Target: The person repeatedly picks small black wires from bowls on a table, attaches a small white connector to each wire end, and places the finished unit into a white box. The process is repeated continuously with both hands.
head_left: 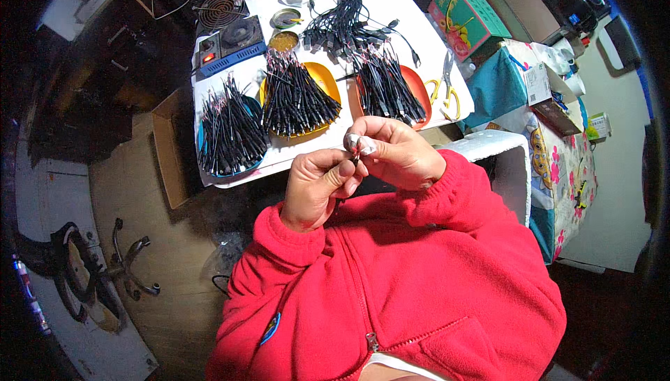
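Note:
In front of my red jacket, my two hands meet just off the table's front edge. My left hand [317,184] pinches a thin black cable [356,160] between thumb and fingers. Fingertips of my right hand [405,155], with white wrapping on the thumb and a finger, close on the cable's end, where a bit of red shows. The exact grip there is hidden by the fingers. Just beyond lie bundles of black cables with bare reddish ends: one on a blue tray [202,145], one on a yellow tray [325,82], one on an orange-red tray [417,91].
Long black cables [342,11] spread over the white table [307,149] at the back. A blue-fronted device [234,56] with a lit red switch stands left, near a round tin [286,18]. Yellow-handled scissors [447,91] lie right. A white foam box [513,145] stands by my right arm.

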### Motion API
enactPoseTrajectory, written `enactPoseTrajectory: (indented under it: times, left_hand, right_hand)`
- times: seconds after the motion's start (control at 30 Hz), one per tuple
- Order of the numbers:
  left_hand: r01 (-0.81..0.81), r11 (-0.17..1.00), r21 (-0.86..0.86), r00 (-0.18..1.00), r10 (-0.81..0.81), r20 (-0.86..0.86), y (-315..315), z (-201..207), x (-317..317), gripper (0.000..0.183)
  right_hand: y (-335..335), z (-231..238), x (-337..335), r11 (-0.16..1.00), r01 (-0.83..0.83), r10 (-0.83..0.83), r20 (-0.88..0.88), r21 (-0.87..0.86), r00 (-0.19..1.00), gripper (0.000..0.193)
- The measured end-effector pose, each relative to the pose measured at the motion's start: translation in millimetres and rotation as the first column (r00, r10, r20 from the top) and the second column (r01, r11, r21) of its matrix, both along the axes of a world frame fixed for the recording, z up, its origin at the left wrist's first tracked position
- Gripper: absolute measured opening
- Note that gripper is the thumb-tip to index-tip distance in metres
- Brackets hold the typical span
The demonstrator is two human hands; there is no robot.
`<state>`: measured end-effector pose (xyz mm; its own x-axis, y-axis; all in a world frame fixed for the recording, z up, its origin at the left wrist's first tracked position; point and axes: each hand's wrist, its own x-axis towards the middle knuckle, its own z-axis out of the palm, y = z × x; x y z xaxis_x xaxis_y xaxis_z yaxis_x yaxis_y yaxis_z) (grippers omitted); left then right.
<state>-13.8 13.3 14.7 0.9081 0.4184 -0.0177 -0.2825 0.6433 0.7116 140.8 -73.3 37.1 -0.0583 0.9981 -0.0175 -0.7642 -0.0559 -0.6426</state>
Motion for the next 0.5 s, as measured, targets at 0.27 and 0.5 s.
enactPoseTrajectory:
  times: [0.27,0.5]
  left_hand:
    - [0.002,0.979,0.204,0.993,0.022,-0.118,-0.7,1.1,-0.9,0.015]
    - [-0.102,0.991,0.086,0.988,0.112,-0.111,14.4,-2.4,7.4,0.017]
  right_hand:
    - [-2.7,0.5,5.8,0.982,0.013,0.023,0.187,-0.19,0.982,0.021]
    - [59.6,10.9,175.8,0.919,0.352,-0.117,0.975,0.179,-0.189,0.021]
